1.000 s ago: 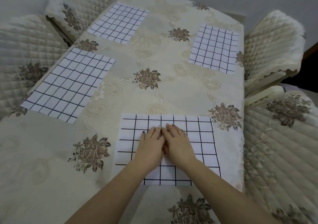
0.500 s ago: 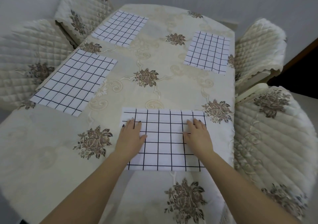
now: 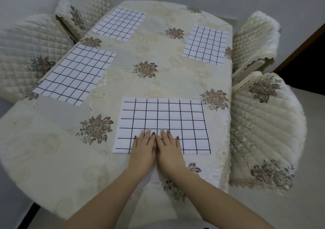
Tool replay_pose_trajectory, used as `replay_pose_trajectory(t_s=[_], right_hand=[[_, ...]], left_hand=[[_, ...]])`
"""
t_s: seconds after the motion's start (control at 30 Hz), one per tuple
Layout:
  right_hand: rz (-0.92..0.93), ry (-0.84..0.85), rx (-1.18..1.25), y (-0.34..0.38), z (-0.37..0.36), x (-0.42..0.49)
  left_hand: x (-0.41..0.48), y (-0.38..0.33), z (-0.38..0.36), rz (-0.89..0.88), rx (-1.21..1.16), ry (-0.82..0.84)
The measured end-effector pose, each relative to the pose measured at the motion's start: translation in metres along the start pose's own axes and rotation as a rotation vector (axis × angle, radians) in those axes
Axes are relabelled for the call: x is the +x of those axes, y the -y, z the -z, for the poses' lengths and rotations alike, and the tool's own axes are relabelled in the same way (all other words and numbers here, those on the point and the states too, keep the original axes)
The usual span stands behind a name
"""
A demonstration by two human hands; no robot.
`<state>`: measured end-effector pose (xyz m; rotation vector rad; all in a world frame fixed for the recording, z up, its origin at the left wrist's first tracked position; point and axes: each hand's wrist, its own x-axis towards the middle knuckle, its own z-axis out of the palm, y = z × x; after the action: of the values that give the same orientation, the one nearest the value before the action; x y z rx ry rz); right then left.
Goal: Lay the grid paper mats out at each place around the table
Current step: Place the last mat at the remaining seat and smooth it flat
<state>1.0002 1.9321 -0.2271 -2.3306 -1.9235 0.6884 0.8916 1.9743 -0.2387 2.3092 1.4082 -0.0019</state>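
Your hands are back together. Half a second ago they sat spread apart, one near each side edge of the near mat (image 3: 163, 121); now your left hand (image 3: 143, 148) and right hand (image 3: 168, 147) lie side by side at the middle of its near edge, index fingers touching. A second ago they were paired like this too, but further up the mat; now the fingertips reach only about the second grid row from the near edge and the heels of the palms hang off the mat onto the cloth.

Both hands are flat, palms down, fingers straight and loosely fanned. Nothing is gripped; they only press on the mat.

The near mat lies flat on the worktop (image 3: 61, 149), long side toward you, its right edge near the worktop's right edge and the near right chair (image 3: 267, 128). It sits squarer to you than a second ago.

The other three mats haven't shifted on the cloth: mid-left mat (image 3: 75, 74) at the left edge by the near left chair (image 3: 26, 49), far-left mat (image 3: 119, 23) by the far left chair (image 3: 82, 7), far-right mat (image 3: 205, 45) by the far right chair (image 3: 255, 40). All lie flat, well apart from each other.

The view is higher and pulled back compared with both earlier frames; more of the near cloth overhang shows.
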Motion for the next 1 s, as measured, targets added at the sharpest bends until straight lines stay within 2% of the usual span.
replay_pose_trajectory(t_s=[0.27, 0.63, 0.73, 0.8, 0.9, 1.0], right_hand=[[0.010, -0.057, -0.018, -0.044, -0.001, -0.018], [-0.197, -0.141, -0.056, -0.116, 0.012, -0.046], [-0.221, -0.126, -0.074, -0.119, 0.014, -0.047], [-0.235, -0.130, -0.042, -0.116, 0.015, -0.044], [-0.268, -0.248, 0.138, -0.101, 0.018, -0.042], [-0.191, -0.373, 0.422, -0.067, 0.027, -0.050]], left_hand=[[-0.012, 0.017, -0.010, 0.067, 0.078, -0.014], [-0.032, 0.061, 0.001, 0.235, 0.059, -0.130], [-0.031, 0.066, 0.007, 0.256, -0.021, -0.130], [-0.029, 0.067, 0.013, 0.259, -0.170, -0.156], [-0.030, 0.066, 0.031, 0.362, -0.491, -0.295], [-0.032, 0.066, 0.048, 0.542, -0.634, -0.398]])
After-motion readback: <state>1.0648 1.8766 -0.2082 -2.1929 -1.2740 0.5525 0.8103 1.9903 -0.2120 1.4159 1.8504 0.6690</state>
